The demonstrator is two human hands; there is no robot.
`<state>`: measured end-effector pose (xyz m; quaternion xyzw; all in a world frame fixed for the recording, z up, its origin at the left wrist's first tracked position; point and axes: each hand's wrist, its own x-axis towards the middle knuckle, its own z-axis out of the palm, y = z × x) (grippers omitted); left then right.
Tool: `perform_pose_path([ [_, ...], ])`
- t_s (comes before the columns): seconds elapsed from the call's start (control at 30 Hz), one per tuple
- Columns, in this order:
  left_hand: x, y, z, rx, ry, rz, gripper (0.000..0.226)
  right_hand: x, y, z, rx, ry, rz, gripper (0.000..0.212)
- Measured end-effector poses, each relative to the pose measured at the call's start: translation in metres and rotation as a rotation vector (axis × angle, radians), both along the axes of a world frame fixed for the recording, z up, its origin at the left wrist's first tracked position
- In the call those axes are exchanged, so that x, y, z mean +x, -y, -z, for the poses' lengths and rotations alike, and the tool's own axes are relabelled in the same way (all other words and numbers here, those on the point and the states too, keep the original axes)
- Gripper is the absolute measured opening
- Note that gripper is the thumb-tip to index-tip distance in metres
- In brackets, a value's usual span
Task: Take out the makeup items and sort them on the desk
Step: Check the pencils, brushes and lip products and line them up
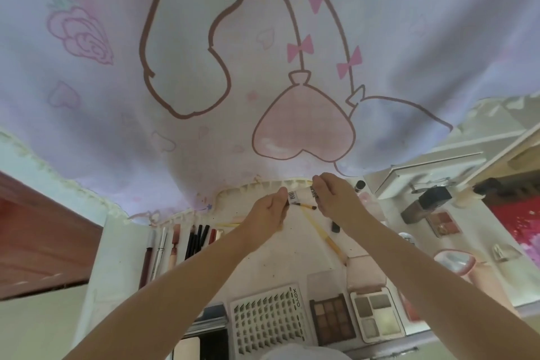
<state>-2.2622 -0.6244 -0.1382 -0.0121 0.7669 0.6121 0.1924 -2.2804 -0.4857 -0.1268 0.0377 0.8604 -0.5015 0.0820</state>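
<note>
Both hands hold one white tube (304, 195) over the tabletop (292, 257): left hand (267, 212) and right hand (336, 199) fingers pinch its ends. Sorting appears midway; next, place it with like items.

Both hands hold a white tube (304, 195) above the desk (292, 257): left hand (267, 213) at one end, right hand (336, 199) at the other. Pencils (195, 242) and palettes (333, 318) lie below.

White tube (304, 195) with dark lettering is held sideways above the counter's (280, 260) far edge. Pencils and liners (196, 241) are lined up at the left edge, with the lash tray (267, 317), brown palette (331, 319) and grey-green palette (377, 317) along the near edge.
</note>
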Motion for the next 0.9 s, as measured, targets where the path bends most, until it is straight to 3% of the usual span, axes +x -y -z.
perform_pose_path([
  [0.17,0.015,-0.008,-0.020,0.154,0.119,0.032,0.046,0.030,-0.012,-0.021,0.056,-0.138,-0.038,0.037],
  [0.27,0.024,-0.018,-0.029,0.165,0.132,-0.019,0.047,0.032,-0.017,-0.027,0.020,-0.040,0.019,0.038],
  [0.4,0.031,-0.027,-0.028,-0.040,-0.111,-0.159,0.043,0.031,-0.012,-0.034,-0.108,0.219,0.096,0.045],
  [0.57,0.025,-0.035,-0.037,-0.143,-0.243,-0.277,0.045,0.037,-0.008,-0.039,-0.197,0.152,0.138,0.047],
  [0.7,0.021,-0.038,-0.044,0.002,-0.204,-0.298,0.040,0.038,-0.009,-0.039,-0.292,0.229,0.198,0.049],
  [0.9,0.021,-0.041,-0.046,0.301,-0.151,-0.157,0.004,0.032,-0.016,-0.046,-0.359,0.297,0.228,0.057],
])
